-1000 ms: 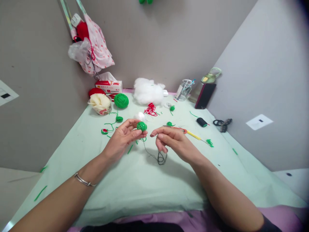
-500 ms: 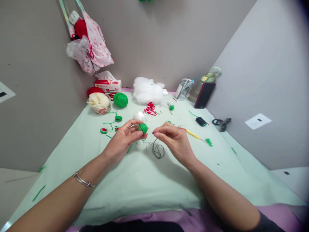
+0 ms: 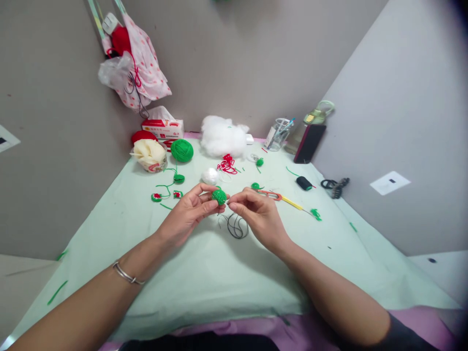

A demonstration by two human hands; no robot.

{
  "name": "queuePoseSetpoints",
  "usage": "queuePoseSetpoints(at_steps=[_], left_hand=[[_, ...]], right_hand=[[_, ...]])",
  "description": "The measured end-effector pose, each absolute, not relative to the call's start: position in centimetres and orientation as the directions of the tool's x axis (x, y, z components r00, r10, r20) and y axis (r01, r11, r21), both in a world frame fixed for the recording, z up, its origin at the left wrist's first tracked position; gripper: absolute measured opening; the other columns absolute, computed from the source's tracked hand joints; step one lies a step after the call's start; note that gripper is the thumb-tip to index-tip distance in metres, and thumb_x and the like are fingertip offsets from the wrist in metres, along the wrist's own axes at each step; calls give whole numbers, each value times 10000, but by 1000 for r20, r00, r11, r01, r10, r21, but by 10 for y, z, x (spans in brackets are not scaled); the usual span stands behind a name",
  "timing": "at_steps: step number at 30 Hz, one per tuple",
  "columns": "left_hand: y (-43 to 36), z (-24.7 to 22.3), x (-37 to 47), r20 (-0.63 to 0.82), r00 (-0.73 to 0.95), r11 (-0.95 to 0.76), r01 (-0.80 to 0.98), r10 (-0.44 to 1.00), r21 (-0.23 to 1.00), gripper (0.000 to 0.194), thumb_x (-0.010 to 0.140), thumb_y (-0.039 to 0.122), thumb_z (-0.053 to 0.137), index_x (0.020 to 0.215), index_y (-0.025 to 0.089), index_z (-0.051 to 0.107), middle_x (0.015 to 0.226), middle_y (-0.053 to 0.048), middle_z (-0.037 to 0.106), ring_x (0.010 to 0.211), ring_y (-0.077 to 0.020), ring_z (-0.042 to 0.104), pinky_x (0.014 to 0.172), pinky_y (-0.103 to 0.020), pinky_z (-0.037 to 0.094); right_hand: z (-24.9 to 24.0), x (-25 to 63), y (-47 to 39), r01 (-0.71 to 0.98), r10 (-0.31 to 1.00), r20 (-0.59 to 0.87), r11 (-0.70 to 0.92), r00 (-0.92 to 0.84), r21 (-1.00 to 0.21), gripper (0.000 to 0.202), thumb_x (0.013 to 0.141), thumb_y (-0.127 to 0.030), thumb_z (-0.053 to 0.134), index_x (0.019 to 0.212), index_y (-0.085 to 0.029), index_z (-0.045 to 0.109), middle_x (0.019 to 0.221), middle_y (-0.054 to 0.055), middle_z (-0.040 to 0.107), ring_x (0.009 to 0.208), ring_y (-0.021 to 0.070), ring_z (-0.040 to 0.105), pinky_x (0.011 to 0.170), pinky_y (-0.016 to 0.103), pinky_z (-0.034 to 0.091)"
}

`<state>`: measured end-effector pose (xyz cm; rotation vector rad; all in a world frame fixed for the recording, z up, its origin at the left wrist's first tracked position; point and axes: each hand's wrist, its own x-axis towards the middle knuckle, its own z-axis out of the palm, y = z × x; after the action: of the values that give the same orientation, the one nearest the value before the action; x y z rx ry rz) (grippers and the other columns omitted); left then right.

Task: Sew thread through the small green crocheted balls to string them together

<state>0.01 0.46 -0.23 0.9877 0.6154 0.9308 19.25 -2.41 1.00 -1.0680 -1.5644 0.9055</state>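
Observation:
A small green crocheted ball (image 3: 219, 196) is held between the thumb and fingers of my left hand (image 3: 190, 212), above the middle of the table. Close to the ball's right side, my right hand (image 3: 258, 213) pinches something thin and dark at its fingertips, too small to make out clearly. A loose dark thread (image 3: 237, 227) hangs in loops below, between both hands. Behind my left hand lies a ball of white yarn (image 3: 210, 176). Just beyond my right hand are a small green piece (image 3: 255, 185) and orange-handled scissors (image 3: 272, 194).
White stuffing (image 3: 224, 137), green yarn (image 3: 182, 150), a tissue box (image 3: 163, 128), a glass (image 3: 279, 134) and a phone (image 3: 309, 144) stand at the back. Black thread (image 3: 304, 183) and a yellow-handled hook (image 3: 292, 203) lie right. Small green and red pieces (image 3: 156, 197) lie left.
My right hand has moved left, closer to the green ball. The ball has turned and shifted slightly right in my left hand. More of the scissors shows.

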Motion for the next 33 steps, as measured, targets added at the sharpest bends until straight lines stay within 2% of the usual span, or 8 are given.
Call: queuePoseSetpoints(at_steps=[4, 6, 10, 13, 19, 23, 28, 33], left_hand=[[3, -4, 2, -35, 507, 269, -395, 861, 878, 267, 822, 298, 815, 996, 200, 637, 898, -2, 742, 840, -150, 697, 905, -332, 509], [2, -5, 3, -46, 509, 288, -408, 860, 867, 270, 821, 299, 817, 996, 202, 635, 894, 1, 741, 839, -150, 702, 912, -334, 510], [2, -5, 3, -57, 484, 280, -402, 873, 872, 286, 816, 275, 822, 1009, 206, 623, 954, -2, 743, 886, -144, 700, 936, -322, 502], [2, -3, 3, -58, 467, 266, -393, 882, 880, 292, 814, 273, 821, 1010, 208, 614, 972, -3, 739, 895, -149, 700, 948, -333, 499], [3, -2, 0, -61, 459, 265, -394, 886, 880, 280, 824, 281, 811, 1015, 200, 623, 968, -17, 748, 880, -159, 708, 941, -337, 492], [4, -3, -2, -58, 458, 268, -408, 887, 873, 280, 821, 288, 816, 1014, 192, 637, 922, -15, 749, 866, -144, 700, 912, -302, 494], [4, -3, -2, -68, 477, 300, -429, 876, 852, 276, 819, 305, 817, 1006, 181, 657, 938, -20, 737, 878, -138, 688, 914, -285, 501], [3, -6, 1, -85, 480, 324, -442, 873, 836, 253, 828, 305, 805, 975, 175, 645, 962, -24, 714, 903, -143, 678, 967, -310, 491]], right_hand=[[6, 187, -23, 32, 971, 209, 214, -119, -976, 226, 829, -374, 776, 800, -171, 681, 708, -2, 613, 634, 113, 505, 586, 255, 386], [4, 185, -21, 3, 978, 178, 180, -111, -984, 270, 799, -402, 803, 781, -173, 661, 663, -15, 600, 608, 107, 487, 577, 252, 381], [1, 185, -16, 45, 976, 206, 209, -69, -977, 270, 785, -402, 810, 737, -170, 680, 688, -9, 616, 618, 104, 491, 593, 253, 394], [1, 187, -15, 67, 971, 214, 221, -104, -973, 250, 820, -386, 777, 724, -175, 683, 656, -16, 607, 586, 100, 471, 584, 257, 391], [3, 194, -17, 160, 938, 305, 330, -164, -930, 119, 886, -287, 714, 925, -191, 773, 775, 12, 661, 650, 112, 509, 596, 257, 391], [2, 196, -16, 180, 924, 341, 370, -174, -911, 110, 897, -259, 700, 936, -214, 793, 763, 12, 646, 666, 119, 504, 601, 260, 385], [-3, 195, -14, 78, 937, 298, 315, -180, -946, 125, 885, -311, 716, 920, -212, 783, 768, 5, 647, 618, 102, 479, 588, 263, 382], [-11, 188, -14, -7, 973, 189, 190, -135, -982, 241, 828, -414, 767, 884, -185, 716, 682, -17, 599, 536, 86, 433, 506, 243, 330]])
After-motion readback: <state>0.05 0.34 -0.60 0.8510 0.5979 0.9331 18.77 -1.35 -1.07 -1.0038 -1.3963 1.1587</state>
